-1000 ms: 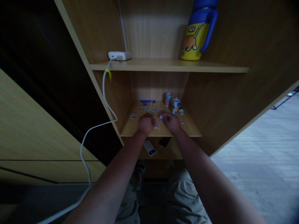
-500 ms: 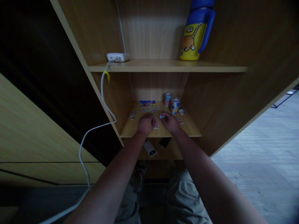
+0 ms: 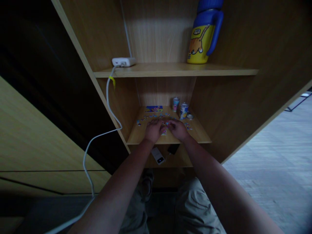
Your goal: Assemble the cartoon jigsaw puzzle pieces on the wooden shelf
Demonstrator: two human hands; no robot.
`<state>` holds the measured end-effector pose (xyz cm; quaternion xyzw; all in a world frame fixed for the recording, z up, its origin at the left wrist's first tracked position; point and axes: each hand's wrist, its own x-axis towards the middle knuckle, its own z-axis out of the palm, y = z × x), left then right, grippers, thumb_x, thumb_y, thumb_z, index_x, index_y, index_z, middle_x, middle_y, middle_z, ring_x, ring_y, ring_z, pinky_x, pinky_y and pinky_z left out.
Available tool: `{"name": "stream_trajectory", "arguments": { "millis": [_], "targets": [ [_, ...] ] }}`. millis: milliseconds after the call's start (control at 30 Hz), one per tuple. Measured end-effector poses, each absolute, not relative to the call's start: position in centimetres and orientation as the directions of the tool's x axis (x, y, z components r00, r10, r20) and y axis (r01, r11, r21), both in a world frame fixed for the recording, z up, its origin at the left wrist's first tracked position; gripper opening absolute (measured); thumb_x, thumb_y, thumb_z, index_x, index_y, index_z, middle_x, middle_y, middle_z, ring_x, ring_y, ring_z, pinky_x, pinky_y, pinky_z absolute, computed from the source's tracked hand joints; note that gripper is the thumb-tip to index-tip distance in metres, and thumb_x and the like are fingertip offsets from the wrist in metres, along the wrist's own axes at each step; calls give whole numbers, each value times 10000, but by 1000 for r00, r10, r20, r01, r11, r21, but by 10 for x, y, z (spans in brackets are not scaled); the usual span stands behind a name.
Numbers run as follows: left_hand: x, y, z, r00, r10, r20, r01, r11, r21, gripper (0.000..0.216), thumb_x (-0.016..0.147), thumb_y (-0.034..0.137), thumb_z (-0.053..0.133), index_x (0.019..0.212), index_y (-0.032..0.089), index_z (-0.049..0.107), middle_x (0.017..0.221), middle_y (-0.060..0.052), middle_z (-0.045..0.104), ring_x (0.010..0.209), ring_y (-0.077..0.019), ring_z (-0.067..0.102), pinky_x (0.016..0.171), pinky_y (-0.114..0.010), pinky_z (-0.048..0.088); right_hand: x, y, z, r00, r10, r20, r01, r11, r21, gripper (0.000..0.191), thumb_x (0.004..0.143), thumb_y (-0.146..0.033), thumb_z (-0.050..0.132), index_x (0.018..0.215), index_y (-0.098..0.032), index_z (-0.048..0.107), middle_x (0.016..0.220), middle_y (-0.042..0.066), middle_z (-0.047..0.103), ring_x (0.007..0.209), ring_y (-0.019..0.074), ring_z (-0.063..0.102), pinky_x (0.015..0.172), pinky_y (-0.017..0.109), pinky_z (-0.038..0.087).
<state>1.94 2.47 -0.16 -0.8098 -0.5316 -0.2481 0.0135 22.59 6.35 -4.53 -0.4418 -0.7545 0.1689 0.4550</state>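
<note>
Small jigsaw pieces (image 3: 154, 116) lie in a loose arc across the lower shelf. My left hand (image 3: 153, 130) is closed, its fingertips curled toward the middle; what they grip, if anything, is hidden. My right hand (image 3: 179, 130) pinches a small bluish puzzle piece (image 3: 167, 123), close by the left fingertips. Below and between the hands shows part of a pink, joined puzzle section (image 3: 164, 133), mostly covered by the left hand. More pieces (image 3: 187, 126) are scattered to the right of my right hand.
A colourful picture card (image 3: 154, 109) lies at the back. Two small printed cans (image 3: 175, 104) (image 3: 183, 111) and a round metal lid (image 3: 189, 116) are at the back right. Above are a white charger (image 3: 123, 61) with a cable and a blue-yellow bottle (image 3: 201, 39). A white power bank (image 3: 157, 156) lies below.
My right hand has moved slightly left with the puzzle piece, and the fingertips of both hands are closer together. The left fingers have shifted a little toward the middle.
</note>
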Motion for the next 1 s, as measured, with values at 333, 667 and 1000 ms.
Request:
{"name": "stream_trajectory", "arguments": {
  "millis": [333,667,1000],
  "targets": [
    [21,24,-1,292,868,402,869,-417,268,208,1065,305,784,1252,222,746,1287,-115,805,1259,-316,716,1139,-456,500,225,59,-44,-234,825,514,484,558,-674,313,1026,-224,653,1266,-253,852,1180,84,861,1027,228,802,1005,384,630],
    [22,24,0,296,872,390,865,-418,277,176,1045,248,796,1216,215,774,1243,-113,814,1228,-314,730,1120,-452,516,225,65,-52,-222,847,484,419,531,-737,255,977,-248,693,1224,-245,754,1049,29,852,946,199,804,951,353,628],
    [22,24,2,325,868,375,860,-436,264,194,1073,225,739,1257,237,798,1259,-109,813,1232,-309,736,1132,-450,525,224,67,-56,-235,848,475,408,529,-744,177,983,-253,681,1147,-256,747,1065,31,854,976,200,810,960,359,629]
  ]
}}
